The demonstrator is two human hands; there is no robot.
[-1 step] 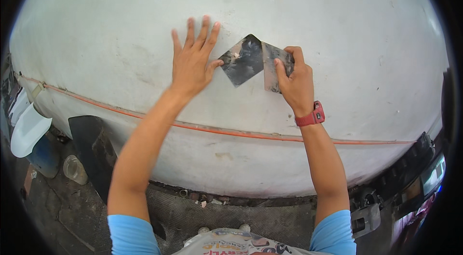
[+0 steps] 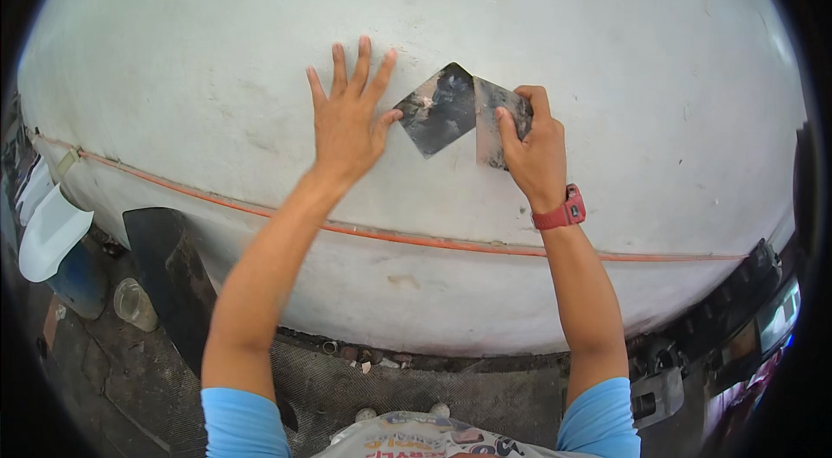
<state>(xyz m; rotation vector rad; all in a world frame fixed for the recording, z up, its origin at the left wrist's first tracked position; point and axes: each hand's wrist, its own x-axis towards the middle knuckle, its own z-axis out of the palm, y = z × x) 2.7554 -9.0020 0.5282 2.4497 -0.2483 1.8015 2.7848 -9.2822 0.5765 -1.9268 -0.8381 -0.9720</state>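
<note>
Left hand [image 2: 347, 129] slightly lower, fingers [image 2: 339, 70] spread, right fingers [image 2: 537, 97] closed on plate [image 2: 488, 133], clear tub [image 2: 134, 305], contents indistinct

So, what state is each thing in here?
Left hand: open, fingers spread, thumb at the black plate's corner
Right hand: closed on the grey plate
Black plate: smeared, turned cornerwise
Grey plate: smeared, gripped, edge seemingly meeting the black plate
Watch: strapped on
Tub: open-topped, contents unclear
White wall: scuffed, specked
</note>
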